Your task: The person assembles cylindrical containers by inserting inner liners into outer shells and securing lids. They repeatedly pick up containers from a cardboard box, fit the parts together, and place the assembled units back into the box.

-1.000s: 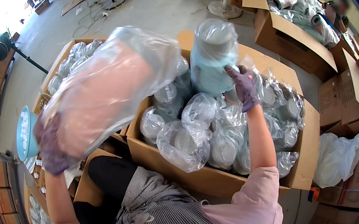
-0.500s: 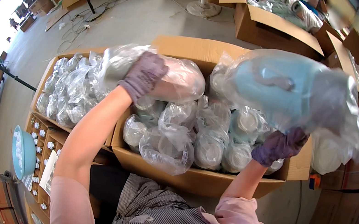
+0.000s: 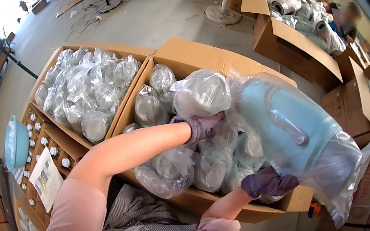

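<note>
My gloved right hand (image 3: 269, 182) grips the lower side of a large light-blue jug (image 3: 284, 123) in a clear plastic bag. A handle-like shape shows along the jug, which lies tilted above the right part of an open carton (image 3: 225, 57). My gloved left hand (image 3: 205, 127) reaches across to the middle of this carton, its fingers curled against a bagged, pale, round-ended vessel (image 3: 201, 94) beside the jug. Several other bagged vessels stand in the carton around both hands. The palm side of my left hand is hidden.
Left of the carton is another carton (image 3: 146, 69) full of bagged clear vessels. Nearer me, a partitioned box (image 3: 64, 138) holds white-capped bottles, with a paper sheet (image 3: 46, 178) on it. A blue basin (image 3: 16, 143) stands beside it. Open cartons (image 3: 300, 49) and a person are at far right.
My left hand has moved right and nearer, and the pinkish bagged vessel it held sideways no longer shows that way. The blue jug has tilted, its right end lower; my right hand still holds it.
</note>
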Available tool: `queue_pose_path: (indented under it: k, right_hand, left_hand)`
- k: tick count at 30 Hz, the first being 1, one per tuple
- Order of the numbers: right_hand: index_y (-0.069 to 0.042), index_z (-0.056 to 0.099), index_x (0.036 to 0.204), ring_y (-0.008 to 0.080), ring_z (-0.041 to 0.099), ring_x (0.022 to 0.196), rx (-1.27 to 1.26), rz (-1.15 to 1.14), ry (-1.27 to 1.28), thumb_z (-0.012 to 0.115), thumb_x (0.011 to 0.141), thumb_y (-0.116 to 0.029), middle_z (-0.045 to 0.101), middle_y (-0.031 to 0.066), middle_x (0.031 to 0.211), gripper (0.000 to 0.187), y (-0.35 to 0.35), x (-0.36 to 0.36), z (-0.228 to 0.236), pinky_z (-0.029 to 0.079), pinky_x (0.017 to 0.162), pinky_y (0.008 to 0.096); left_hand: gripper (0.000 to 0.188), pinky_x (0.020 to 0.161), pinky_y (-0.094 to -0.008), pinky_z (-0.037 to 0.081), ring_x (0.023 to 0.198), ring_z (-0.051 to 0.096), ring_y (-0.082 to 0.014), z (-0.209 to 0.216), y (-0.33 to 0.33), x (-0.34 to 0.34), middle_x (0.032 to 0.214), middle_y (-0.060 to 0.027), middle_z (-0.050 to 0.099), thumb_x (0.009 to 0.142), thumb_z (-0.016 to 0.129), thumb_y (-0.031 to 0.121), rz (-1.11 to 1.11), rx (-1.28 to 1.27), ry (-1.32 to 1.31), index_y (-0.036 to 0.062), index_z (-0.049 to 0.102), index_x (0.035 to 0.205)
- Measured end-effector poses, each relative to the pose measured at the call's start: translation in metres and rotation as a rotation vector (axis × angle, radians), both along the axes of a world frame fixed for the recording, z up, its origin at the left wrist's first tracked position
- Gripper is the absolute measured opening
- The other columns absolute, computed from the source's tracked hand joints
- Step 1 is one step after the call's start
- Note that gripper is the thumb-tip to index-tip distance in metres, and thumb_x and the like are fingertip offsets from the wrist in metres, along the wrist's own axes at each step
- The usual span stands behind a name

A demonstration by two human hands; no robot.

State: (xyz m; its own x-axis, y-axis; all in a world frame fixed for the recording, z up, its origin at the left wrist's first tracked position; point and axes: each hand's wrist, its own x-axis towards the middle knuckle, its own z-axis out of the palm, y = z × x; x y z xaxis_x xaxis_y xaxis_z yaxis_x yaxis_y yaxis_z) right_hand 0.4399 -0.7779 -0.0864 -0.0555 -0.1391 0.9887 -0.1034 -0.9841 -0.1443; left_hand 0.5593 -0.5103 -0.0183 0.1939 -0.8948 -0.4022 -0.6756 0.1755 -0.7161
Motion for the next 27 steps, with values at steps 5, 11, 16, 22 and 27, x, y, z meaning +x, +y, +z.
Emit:
queue_pose_path:
  k: [5,11,16,22,27]
  right_hand:
    - [0.002,0.048,0.097,0.0363,0.059,0.087,0.005,-0.127,0.087,0.076,0.081,0.001,0.058,0.0159,0.099,0.033,0.013,0.002,0.011,0.051,0.088,0.0478]
    - [0.004,0.059,0.113,0.0277,0.06,0.099,0.023,-0.121,0.013,0.077,0.081,-0.003,0.062,0.0152,0.113,0.037,0.003,0.012,-0.028,0.048,0.093,0.0346]
    - [0.007,0.059,0.102,0.0262,0.057,0.081,0.087,0.045,0.059,0.075,0.079,0.002,0.061,0.0112,0.092,0.028,0.026,0.024,0.004,0.049,0.085,0.0351]
    - [0.005,0.061,0.094,0.0274,0.055,0.082,0.71,0.433,-0.154,0.069,0.08,0.007,0.057,0.0106,0.087,0.016,0.073,0.015,0.034,0.047,0.083,0.039]
    - [0.0,0.061,0.106,0.0301,0.052,0.1,0.722,1.07,0.141,0.068,0.084,0.001,0.053,0.0146,0.107,0.023,0.184,-0.022,0.023,0.044,0.093,0.0405]
  left_hand:
    - [0.025,0.098,-0.0339,0.047,0.115,0.06,-0.0275,-0.093,0.004,0.061,0.115,-0.0096,0.069,0.087,0.059,0.017,0.526,-0.664,0.553,0.0093,0.073,0.106]
    - [0.031,0.111,-0.0422,0.038,0.136,0.045,-0.0326,-0.096,0.003,0.072,0.143,-0.0105,0.054,0.095,0.053,0.025,0.565,-0.376,0.405,0.0104,0.069,0.118]
    - [0.019,0.104,-0.0408,0.043,0.121,0.054,-0.027,-0.072,0.025,0.04,0.118,-0.0081,0.058,0.087,0.055,0.013,0.54,-0.823,0.632,0.0107,0.066,0.101]
    - [0.033,0.092,-0.0417,0.053,0.106,0.063,-0.0293,0.054,0.053,-0.104,0.12,-0.0136,0.063,0.097,0.062,0.028,0.731,-1.813,0.962,0.0065,0.062,0.122]
    - [0.08,0.093,-0.0427,0.056,0.101,0.066,-0.0264,0.046,0.08,-0.16,0.117,-0.012,0.064,0.096,0.042,0.071,0.964,-2.114,2.973,0.007,0.039,0.144]
